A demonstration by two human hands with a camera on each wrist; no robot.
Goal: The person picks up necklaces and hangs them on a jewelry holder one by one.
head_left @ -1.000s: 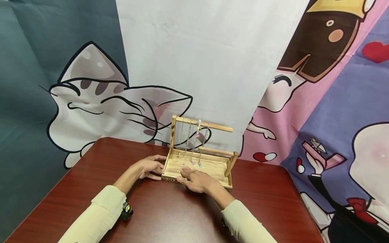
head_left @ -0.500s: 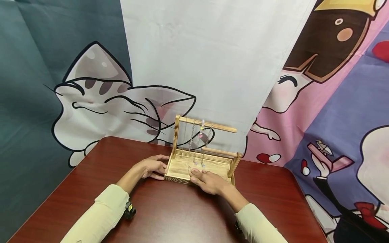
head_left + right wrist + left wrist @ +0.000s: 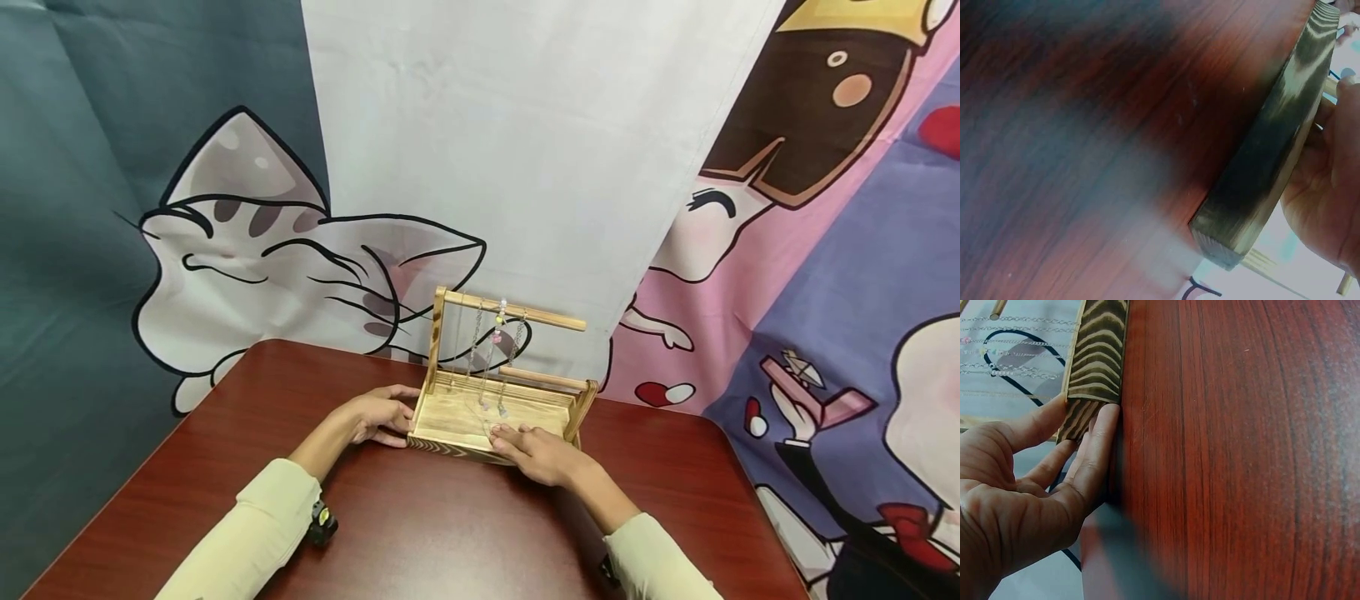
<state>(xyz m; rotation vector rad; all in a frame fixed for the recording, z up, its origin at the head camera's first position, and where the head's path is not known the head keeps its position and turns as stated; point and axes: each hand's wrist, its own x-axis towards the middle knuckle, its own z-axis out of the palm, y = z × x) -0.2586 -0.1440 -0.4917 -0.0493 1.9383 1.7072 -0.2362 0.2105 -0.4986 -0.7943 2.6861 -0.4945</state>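
A wooden jewelry stand [image 3: 495, 457] rests on the table, a shallow tray with an upper and a lower bar. Several necklaces [image 3: 474, 350] hang from the upper bar, one with pink and yellow beads. My left hand [image 3: 378, 414] grips the tray's left front corner; in the left wrist view, its thumb lies on the rim and its fingers against the end. Over the tray's front right, my right hand [image 3: 542, 454] pinches what looks like a thin necklace chain [image 3: 476, 414]. Its fingertips are partly hidden. A small round pendant [image 3: 1347, 73] shows beside them in the right wrist view.
The reddish-brown table [image 3: 450, 533] extends in front of the stand and to both sides. Close behind the stand hangs a printed cloth [image 3: 540, 167] with cartoon figures. The stand's lower bar [image 3: 543, 377] runs along the back of the tray, near the right hand.
My right hand has slid rightward along the tray's front, with the thin chain trailing from it. The left hand keeps its hold on the corner. The head view has shifted slightly.
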